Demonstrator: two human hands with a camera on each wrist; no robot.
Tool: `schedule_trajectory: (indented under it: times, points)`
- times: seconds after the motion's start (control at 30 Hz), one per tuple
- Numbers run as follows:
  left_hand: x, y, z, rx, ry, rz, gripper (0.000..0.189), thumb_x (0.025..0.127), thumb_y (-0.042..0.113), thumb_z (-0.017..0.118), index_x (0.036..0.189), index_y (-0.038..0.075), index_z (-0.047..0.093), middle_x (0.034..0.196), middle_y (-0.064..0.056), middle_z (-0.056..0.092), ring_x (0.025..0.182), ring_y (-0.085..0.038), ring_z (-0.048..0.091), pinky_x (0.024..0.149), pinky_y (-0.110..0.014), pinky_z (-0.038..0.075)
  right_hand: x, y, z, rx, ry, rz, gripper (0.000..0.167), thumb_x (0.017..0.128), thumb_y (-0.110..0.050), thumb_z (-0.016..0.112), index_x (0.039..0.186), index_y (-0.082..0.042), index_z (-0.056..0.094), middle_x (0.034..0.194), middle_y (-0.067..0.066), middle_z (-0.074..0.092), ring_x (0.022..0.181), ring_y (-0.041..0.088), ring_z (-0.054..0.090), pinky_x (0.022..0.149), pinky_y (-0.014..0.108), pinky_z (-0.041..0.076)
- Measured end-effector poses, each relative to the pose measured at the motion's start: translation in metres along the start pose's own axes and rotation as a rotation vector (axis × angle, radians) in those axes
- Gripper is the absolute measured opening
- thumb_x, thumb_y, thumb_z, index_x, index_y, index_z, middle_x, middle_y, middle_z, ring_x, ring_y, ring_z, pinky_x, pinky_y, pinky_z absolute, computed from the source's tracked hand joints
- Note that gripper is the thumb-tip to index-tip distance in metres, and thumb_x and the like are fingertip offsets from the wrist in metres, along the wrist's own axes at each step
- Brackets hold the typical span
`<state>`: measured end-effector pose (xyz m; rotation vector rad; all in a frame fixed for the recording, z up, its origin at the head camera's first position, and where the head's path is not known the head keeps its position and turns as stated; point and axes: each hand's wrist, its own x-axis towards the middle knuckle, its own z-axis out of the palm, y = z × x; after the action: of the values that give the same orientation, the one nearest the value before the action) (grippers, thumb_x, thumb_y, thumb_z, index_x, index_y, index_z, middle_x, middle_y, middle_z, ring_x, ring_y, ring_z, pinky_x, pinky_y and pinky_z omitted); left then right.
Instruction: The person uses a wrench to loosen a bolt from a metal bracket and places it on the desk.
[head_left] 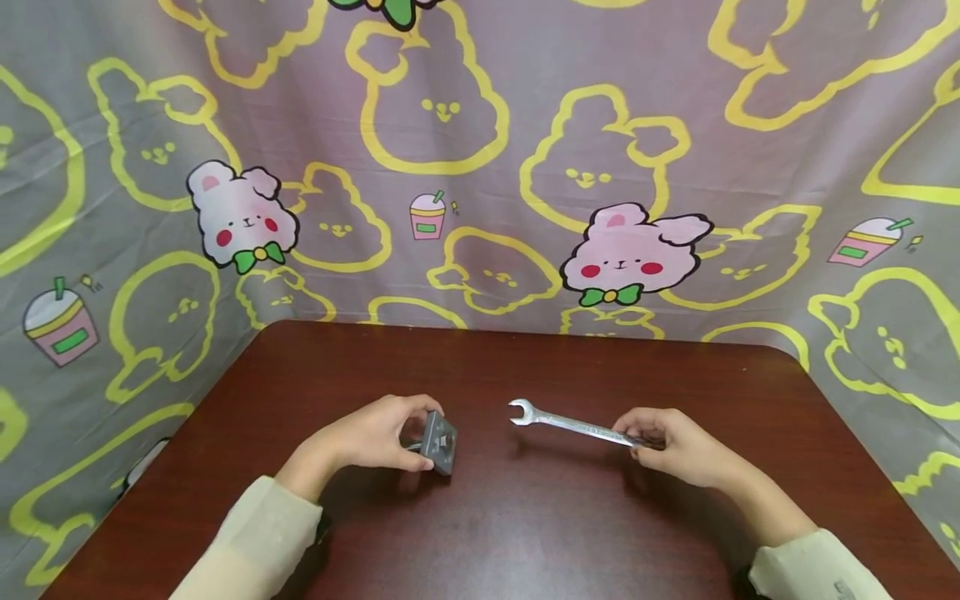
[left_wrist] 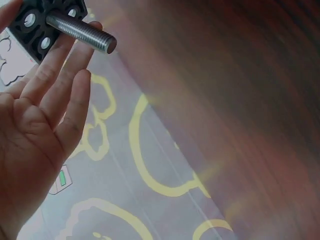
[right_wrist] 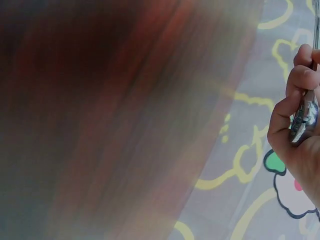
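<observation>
My left hand (head_left: 371, 433) pinches a small dark square plate (head_left: 442, 443) by its edges, above the table. In the left wrist view, silvery fasteners show in the plate's black underside, and a threaded metal stud (left_wrist: 85, 34) sticks out from its middle towards the palm. To the right, my right hand (head_left: 678, 448) grips a silver wrench (head_left: 573, 425) near one end. Its open-ended jaw points left towards the plate, with a gap between them. In the right wrist view, curled fingers partly cover the wrench's other end (right_wrist: 304, 122).
Both hands are over a dark reddish-brown wooden table (head_left: 540, 533) with rounded far corners. Behind it and along the sides hangs a grey-pink curtain (head_left: 517, 75) printed with yellow cartoon outlines. Some pale object (head_left: 146, 465) shows partly beyond the table's left edge.
</observation>
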<state>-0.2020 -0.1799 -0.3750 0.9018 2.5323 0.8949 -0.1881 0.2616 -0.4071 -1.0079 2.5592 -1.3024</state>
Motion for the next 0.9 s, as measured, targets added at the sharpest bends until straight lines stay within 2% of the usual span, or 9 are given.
schedule_trajectory:
  times: [0.17,0.47,0.7,0.9]
  points:
    - [-0.002,0.013,-0.002,0.002,0.066,0.032,0.06,0.076,0.025,0.083,0.127,0.013,0.054,0.102,0.004,0.072,0.089,-0.006,0.067,0.083,-0.027,0.056,0.0,-0.013,0.008,0.052,0.015,-0.033,0.032,0.083,0.012,0.063,0.106,-0.009,0.065,0.08,0.014,0.064,0.075,0.002,0.06,0.062,0.022,0.05]
    - [-0.001,0.041,-0.004,0.013,0.178,0.159,0.06,0.074,0.026,0.085,0.125,0.016,0.056,0.097,0.01,0.073,0.089,-0.002,0.069,0.082,-0.026,0.057,-0.001,-0.03,0.022,0.176,0.056,-0.13,0.031,0.084,0.016,0.059,0.108,-0.004,0.063,0.076,0.014,0.061,0.072,0.001,0.058,0.058,0.023,0.049]
    - [0.0,0.059,-0.006,0.024,0.253,0.193,0.059,0.071,0.027,0.086,0.122,0.023,0.056,0.096,0.017,0.072,0.088,0.001,0.068,0.077,-0.024,0.055,-0.004,-0.038,0.028,0.254,0.056,-0.157,0.032,0.086,0.017,0.057,0.111,-0.002,0.061,0.079,0.014,0.059,0.071,0.003,0.057,0.056,0.026,0.048]
    - [0.001,0.064,-0.008,0.019,0.3,0.241,0.061,0.071,0.025,0.087,0.122,0.02,0.055,0.099,0.011,0.073,0.088,-0.001,0.068,0.076,-0.025,0.054,-0.003,-0.042,0.034,0.275,0.068,-0.155,0.031,0.087,0.016,0.056,0.111,-0.002,0.061,0.079,0.014,0.058,0.072,0.0,0.056,0.055,0.026,0.048]
